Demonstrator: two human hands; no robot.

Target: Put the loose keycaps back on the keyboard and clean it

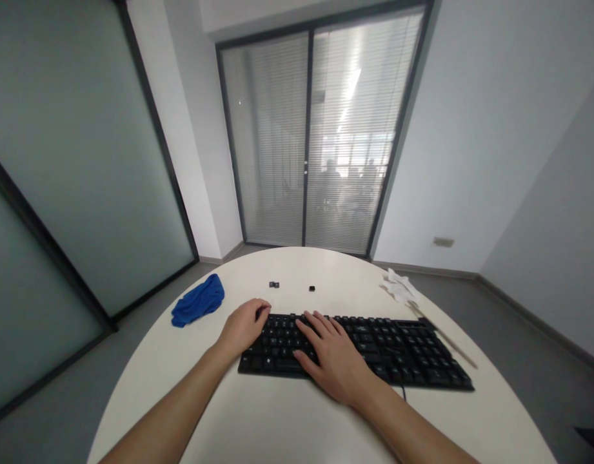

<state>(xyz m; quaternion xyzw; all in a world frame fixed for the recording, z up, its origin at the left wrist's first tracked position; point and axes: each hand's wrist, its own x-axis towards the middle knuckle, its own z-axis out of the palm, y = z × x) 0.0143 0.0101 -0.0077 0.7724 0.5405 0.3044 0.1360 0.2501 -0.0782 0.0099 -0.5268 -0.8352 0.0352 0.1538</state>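
A black keyboard [413, 351] lies on the round table with its keys up. At its upper left corner is my left hand [243, 325], fingers curled and thumb bent in against the keyboard; part of its grip is hidden. My right hand [333, 357] rests over the keys left of the middle, palm down and fingers spread, holding nothing. Beyond the keyboard are two small dark keycaps [274, 284] side by side. Farther right sits another small black piece [311, 289], which looks like a keycap.
A crumpled blue cloth [198, 301] lies at the left on the cream table [224, 419]. A white cloth [399, 285] and a thin wooden stick [451, 343] are at the right, near the table's edge. A cable [404, 393] leaves the keyboard's near side. Glass doors [306, 129] stand behind.
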